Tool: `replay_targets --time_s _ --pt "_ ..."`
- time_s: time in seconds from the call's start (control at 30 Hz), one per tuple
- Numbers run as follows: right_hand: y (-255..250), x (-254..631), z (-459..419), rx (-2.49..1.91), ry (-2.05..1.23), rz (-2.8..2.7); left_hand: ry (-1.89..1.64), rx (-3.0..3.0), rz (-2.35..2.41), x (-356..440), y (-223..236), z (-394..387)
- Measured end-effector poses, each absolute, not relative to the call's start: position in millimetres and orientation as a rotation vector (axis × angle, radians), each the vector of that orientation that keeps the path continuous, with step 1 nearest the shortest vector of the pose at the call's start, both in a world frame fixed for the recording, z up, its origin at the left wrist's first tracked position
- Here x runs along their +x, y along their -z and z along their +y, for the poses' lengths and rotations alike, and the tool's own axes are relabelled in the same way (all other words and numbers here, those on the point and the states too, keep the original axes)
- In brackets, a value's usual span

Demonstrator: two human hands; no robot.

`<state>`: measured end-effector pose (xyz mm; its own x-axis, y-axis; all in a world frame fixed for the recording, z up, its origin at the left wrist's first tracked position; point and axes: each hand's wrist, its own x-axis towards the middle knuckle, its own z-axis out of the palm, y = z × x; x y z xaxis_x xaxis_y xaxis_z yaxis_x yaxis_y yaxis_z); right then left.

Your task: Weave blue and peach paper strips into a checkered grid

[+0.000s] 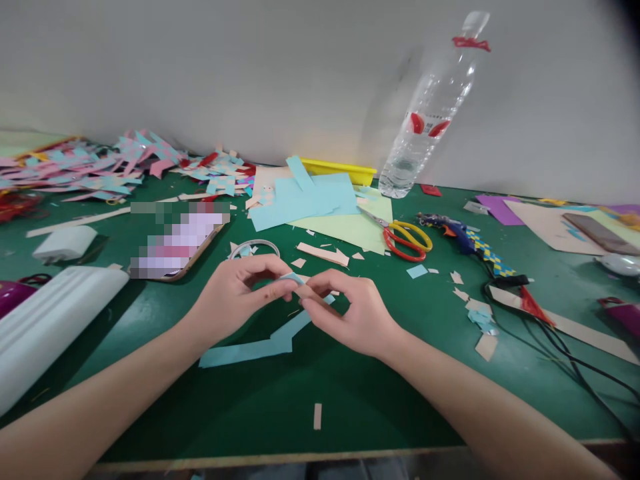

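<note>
Lying left of the hands, a phone point(197, 250) rests on the green table point(380, 413), and right beside it comes the left hand point(243, 290), thumb and fingers pinching a small blue-and-pinkish paper piece point(290, 278)! Blue strips point(250, 352) lie just below. Across the middle, the right hand point(353, 307) pinches the piece's pinkish end, so it's held between both hands. Further right, scissors point(407, 240) reach onto pale green paper point(345, 230), then paper scraps point(483, 317) lie scattered.
</note>
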<state>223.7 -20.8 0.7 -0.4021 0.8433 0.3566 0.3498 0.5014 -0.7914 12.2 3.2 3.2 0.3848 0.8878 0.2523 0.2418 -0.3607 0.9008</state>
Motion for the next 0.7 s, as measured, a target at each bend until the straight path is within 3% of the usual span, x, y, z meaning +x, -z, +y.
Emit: replay_targets --time_s 0.23,0.7 --pt "-0.5 219.8 -21.1 -0.703 -0.53 -1.888 -1.088 1.894 0.857 11.8 -0.5 -1.5" --pt "0.7 222.5 -21.1 -0.757 -0.575 -1.889 -1.097 2.083 0.855 11.4 3.2 -1.2"
